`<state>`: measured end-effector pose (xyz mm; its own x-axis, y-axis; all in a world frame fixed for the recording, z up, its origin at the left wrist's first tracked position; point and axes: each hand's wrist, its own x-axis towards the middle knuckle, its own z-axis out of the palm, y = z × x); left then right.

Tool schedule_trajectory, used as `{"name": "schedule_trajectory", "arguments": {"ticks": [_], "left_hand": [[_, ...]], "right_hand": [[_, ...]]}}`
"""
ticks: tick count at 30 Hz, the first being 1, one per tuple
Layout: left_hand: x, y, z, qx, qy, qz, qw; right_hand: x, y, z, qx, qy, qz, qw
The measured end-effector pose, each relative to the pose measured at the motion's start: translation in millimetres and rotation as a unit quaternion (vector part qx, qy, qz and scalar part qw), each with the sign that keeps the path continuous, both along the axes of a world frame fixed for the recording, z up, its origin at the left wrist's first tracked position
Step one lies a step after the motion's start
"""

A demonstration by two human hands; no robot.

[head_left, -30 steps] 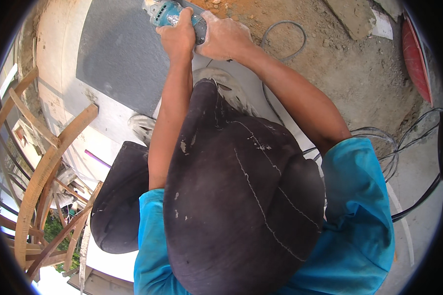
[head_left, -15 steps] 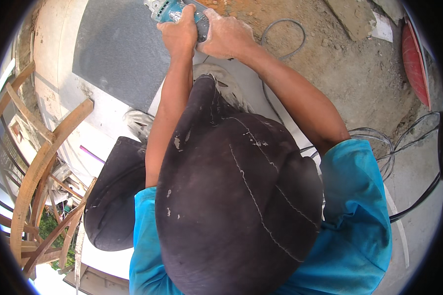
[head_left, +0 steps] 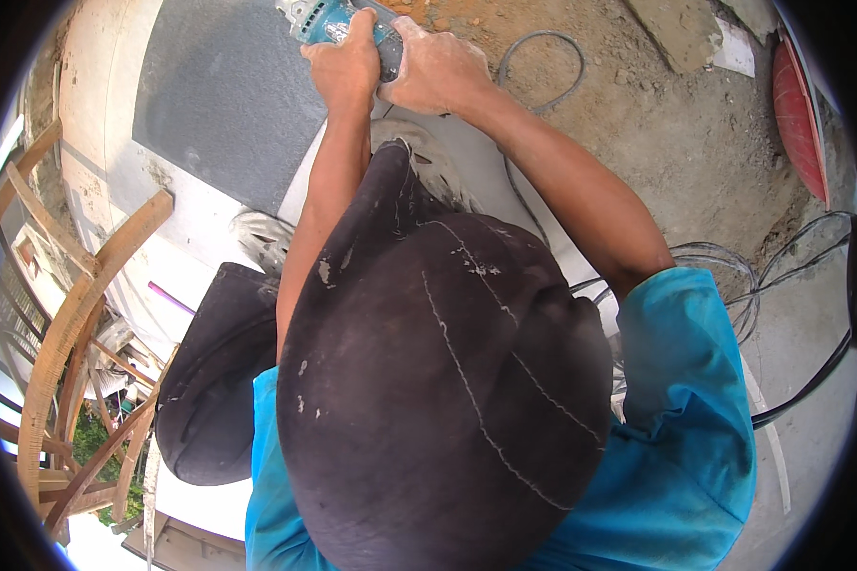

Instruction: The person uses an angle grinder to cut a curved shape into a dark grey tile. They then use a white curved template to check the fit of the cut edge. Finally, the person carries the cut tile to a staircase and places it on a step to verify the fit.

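Note:
At the top of the view, a teal angle grinder [head_left: 326, 23] with a silver metal head lies in my two hands. My left hand [head_left: 345, 65] is closed around its teal body, thumb along the top. Behind it, my dusty right hand [head_left: 438, 70] grips the dark rear part of the grinder. The tool's front end is cut off by the upper edge, so no disc shows. Just left of the grinder is a large dark grey slab [head_left: 224, 95] with a rough, speckled surface, lying on a paler floor.
My dark-trousered knee [head_left: 438, 381] fills the middle. A grey cable [head_left: 581, 68] loops over sandy ground on the right, with more black cables [head_left: 724, 262] nearby. Curved wooden pieces [head_left: 76, 314] stand at the left. A red object [head_left: 798, 124] sits at the far right.
Both hands keep the same hold on the grinder. The whole view has shifted slightly, and my knee appears a little further left.

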<state>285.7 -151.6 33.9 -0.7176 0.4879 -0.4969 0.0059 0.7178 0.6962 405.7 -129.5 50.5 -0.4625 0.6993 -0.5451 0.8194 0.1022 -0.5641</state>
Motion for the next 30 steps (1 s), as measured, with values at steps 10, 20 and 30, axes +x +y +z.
{"name": "schedule_trajectory", "arguments": {"ticks": [10,20,30], "left_hand": [[3.6,-5.3,1.1,-0.017,0.007,0.0,1.0],[6.1,-9.1,-12.3,-0.036,0.026,-0.012,0.999],[8.2,-15.2,-17.5,-0.031,0.035,-0.016,0.999]], "right_hand": [[3.4,-3.6,11.0,-0.008,0.003,-0.005,1.0],[10.7,-4.6,13.2,-0.02,-0.003,-0.002,1.0],[13.7,-9.3,10.4,-0.005,-0.009,-0.002,1.0]]}}
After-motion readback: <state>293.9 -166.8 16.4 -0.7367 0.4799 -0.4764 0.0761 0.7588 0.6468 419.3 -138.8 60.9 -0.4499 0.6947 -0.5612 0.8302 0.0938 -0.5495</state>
